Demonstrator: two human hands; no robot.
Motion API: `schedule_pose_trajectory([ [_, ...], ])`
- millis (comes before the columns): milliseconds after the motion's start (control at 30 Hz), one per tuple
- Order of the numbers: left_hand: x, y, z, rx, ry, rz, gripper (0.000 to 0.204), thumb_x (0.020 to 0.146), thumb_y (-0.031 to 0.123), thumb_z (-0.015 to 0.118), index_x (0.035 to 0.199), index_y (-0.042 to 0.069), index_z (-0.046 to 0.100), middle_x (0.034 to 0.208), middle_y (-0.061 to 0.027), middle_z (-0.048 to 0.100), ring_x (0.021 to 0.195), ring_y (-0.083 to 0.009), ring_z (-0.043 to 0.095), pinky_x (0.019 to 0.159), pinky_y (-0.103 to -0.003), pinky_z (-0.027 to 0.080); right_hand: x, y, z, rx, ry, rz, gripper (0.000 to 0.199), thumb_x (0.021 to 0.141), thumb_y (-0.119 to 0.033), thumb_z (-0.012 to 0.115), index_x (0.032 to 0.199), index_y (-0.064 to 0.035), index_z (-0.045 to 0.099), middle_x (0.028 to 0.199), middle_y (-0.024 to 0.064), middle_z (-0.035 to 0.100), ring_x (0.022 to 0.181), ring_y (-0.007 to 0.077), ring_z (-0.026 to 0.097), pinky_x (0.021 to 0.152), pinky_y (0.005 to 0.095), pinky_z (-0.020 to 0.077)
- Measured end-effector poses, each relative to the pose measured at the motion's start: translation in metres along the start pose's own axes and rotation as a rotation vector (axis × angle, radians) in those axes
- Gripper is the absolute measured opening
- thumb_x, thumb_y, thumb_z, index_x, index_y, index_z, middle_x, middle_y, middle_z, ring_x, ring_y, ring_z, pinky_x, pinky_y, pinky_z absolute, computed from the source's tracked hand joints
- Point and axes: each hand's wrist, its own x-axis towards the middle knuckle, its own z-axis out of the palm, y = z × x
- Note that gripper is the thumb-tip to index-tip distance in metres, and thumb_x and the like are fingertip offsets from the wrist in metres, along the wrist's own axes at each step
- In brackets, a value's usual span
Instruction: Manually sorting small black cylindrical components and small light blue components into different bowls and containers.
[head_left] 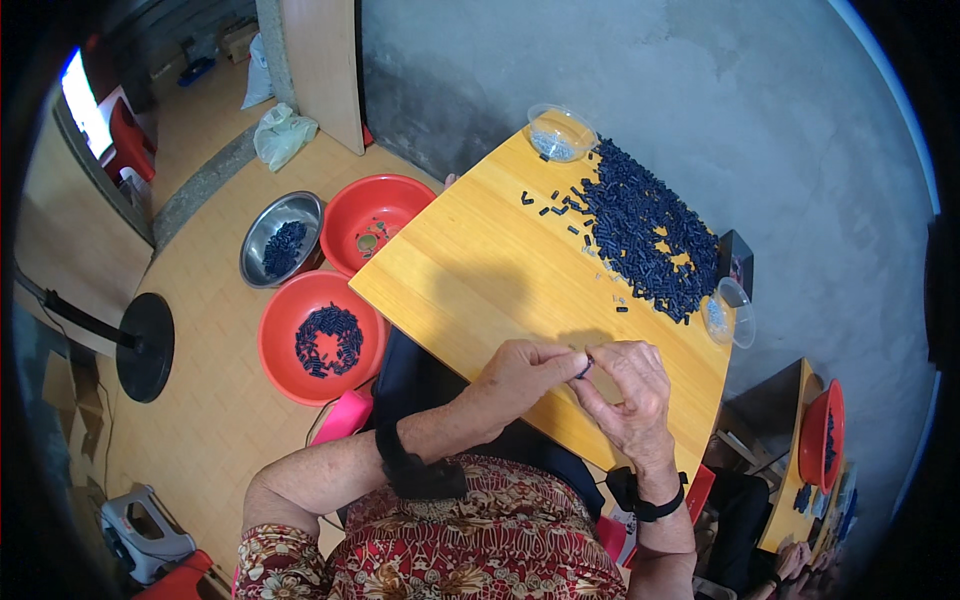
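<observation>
dark and tiny, the small piece [583, 368] sits pinched between the fingertips of the left hand [520, 375] and the right hand [630, 385], both closed on it together just above the near edge of the wooden table [470, 270], at lower centre of the frame. so small a part, held by fingertips alone, could slip and, i judge, fall past the table edge into the lap or onto the floor. toward the upper right lies a big heap of dark pieces [650, 240], with strays [550, 205] beside it that a sleeve could scatter. a clear bowl [560, 130] stands at the far corner, another clear bowl [735, 312] at the right edge, easily nudged off. left of the table on the floor stand red basins [320, 340] and a metal bowl [283, 238].
</observation>
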Motion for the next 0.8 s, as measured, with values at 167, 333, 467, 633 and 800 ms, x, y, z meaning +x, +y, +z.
schedule_pose_trajectory([
  [167, 0.004, -0.003, -0.005, -0.046, 0.001, 0.027, 0.027, 0.094, 0.023, 0.062, 0.104, -0.001, 0.069, 0.096, -0.0026, 0.067, 0.091, -0.0083, 0.058, 0.085, -0.025, 0.044, -0.002, 0.002, 0.000, 0.029, 0.013, 0.049, 0.035, 0.066, -0.007, 0.081, 0.096, -0.0013, 0.066, 0.089, 0.0134, 0.066, 0.081, 0.0298, 0.062, 0.071, 0.0382, 0.0465],
  [333, 0.002, -0.005, -0.002, -0.014, -0.032, 0.023, 0.024, 0.092, 0.021, 0.064, 0.102, 0.000, 0.070, 0.093, -0.0012, 0.066, 0.089, -0.0067, 0.057, 0.082, -0.023, 0.044, -0.003, 0.003, 0.004, 0.005, 0.025, 0.003, 0.034, 0.065, -0.008, 0.081, 0.095, -0.0015, 0.066, 0.087, 0.0121, 0.066, 0.079, 0.0286, 0.061, 0.071, 0.0380, 0.0466],
  [467, 0.001, -0.005, -0.003, 0.013, -0.015, 0.027, 0.021, 0.092, 0.018, 0.064, 0.099, 0.000, 0.070, 0.090, -0.0004, 0.066, 0.087, -0.0058, 0.056, 0.078, -0.022, 0.044, -0.003, 0.003, 0.004, -0.023, 0.004, -0.028, 0.033, 0.065, -0.007, 0.081, 0.095, -0.0013, 0.067, 0.087, 0.0105, 0.065, 0.079, 0.0272, 0.061, 0.071, 0.0380, 0.0467],
  [633, 0.003, -0.017, -0.003, 0.068, 0.035, 0.056, 0.018, 0.091, 0.015, 0.063, 0.096, -0.001, 0.071, 0.087, 0.0000, 0.066, 0.082, -0.0052, 0.056, 0.074, -0.022, 0.044, -0.006, 0.004, 0.009, -0.074, -0.005, -0.076, 0.033, 0.065, -0.007, 0.080, 0.094, -0.0006, 0.066, 0.082, 0.0106, 0.062, 0.075, 0.0277, 0.059, 0.070, 0.0386, 0.0462],
  [800, 0.003, -0.023, -0.004, 0.147, 0.068, 0.045, 0.017, 0.090, 0.013, 0.064, 0.094, -0.002, 0.071, 0.084, 0.0000, 0.066, 0.078, -0.0049, 0.055, 0.071, -0.022, 0.044, -0.008, 0.003, 0.012, -0.122, -0.029, -0.127, 0.032, 0.064, -0.007, 0.079, 0.092, 0.0002, 0.065, 0.076, 0.0104, 0.059, 0.069, 0.0273, 0.057, 0.067, 0.0387, 0.0448],
])
